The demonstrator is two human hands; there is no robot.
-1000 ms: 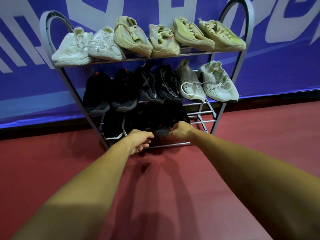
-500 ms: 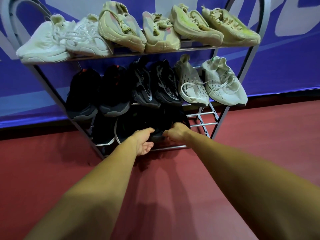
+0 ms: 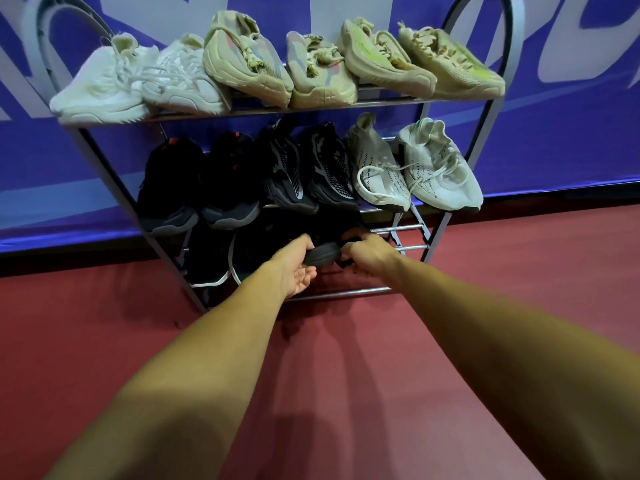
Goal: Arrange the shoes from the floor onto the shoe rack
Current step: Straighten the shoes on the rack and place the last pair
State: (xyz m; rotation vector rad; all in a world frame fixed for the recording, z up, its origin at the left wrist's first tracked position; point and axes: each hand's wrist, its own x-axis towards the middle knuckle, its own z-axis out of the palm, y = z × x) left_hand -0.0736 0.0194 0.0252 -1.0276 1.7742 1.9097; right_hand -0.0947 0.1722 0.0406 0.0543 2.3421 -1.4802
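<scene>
Four fingers [image 3: 307,274] of the left hand [image 3: 292,266] hang loose and apart, palm turned up. A second ago that hand was curled at the shelf edge. Its thumb lies along the top of the black shoe [image 3: 322,258], so it steadies the shoe without clamping it. The right hand [image 3: 369,252] keeps its fingers curled in on the other side of the same shoe. Its fingertips are hidden behind the knuckles, but it looks like the hand doing the holding.

The grey sole end of the shoe now shows between the two hands, where before it was covered. The shoe sits on the bottom shelf [image 3: 407,247] of the shoe rack [image 3: 491,109], just behind the front rail [image 3: 346,292] and right of a black white-trimmed shoe [image 3: 211,258]. The view has also drawn closer to the rack.

The loosening left hand suggests the shoe is nearly seated and needs only a last nudge. The top and middle shelves look full, the bottom shelf has bare bars at its right end, and no shoe shows on the red floor [image 3: 346,375], so the task seems close to finished.
</scene>
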